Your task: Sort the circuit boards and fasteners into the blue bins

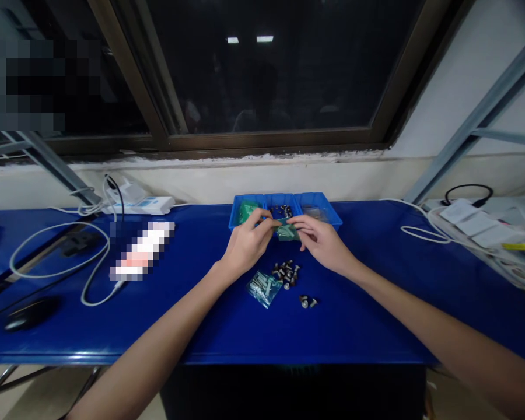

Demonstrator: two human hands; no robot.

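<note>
A small clear greenish plastic bag [287,233] is held up between my two hands, just in front of the blue compartment tray [335,221]. Its left top edge is pinched by my left hand [252,238], while the fingers of my right hand [320,240] close on the right top corner. Pale pieces show inside the bag. On the table below lies a second clear bag [265,288] filled with pale metal pins or screws. Beside it sits a loose pile of screws [287,273], and a few more screws [308,302] lie nearer to me.
The tray's compartments hold green bags [247,210], small dark-and-silver parts [280,211] and clear bags [314,213]. At left are a blurred-out phone with a white cable [97,286], a mouse [31,315] and a power strip [151,205]. White adapters [472,220] stand at right.
</note>
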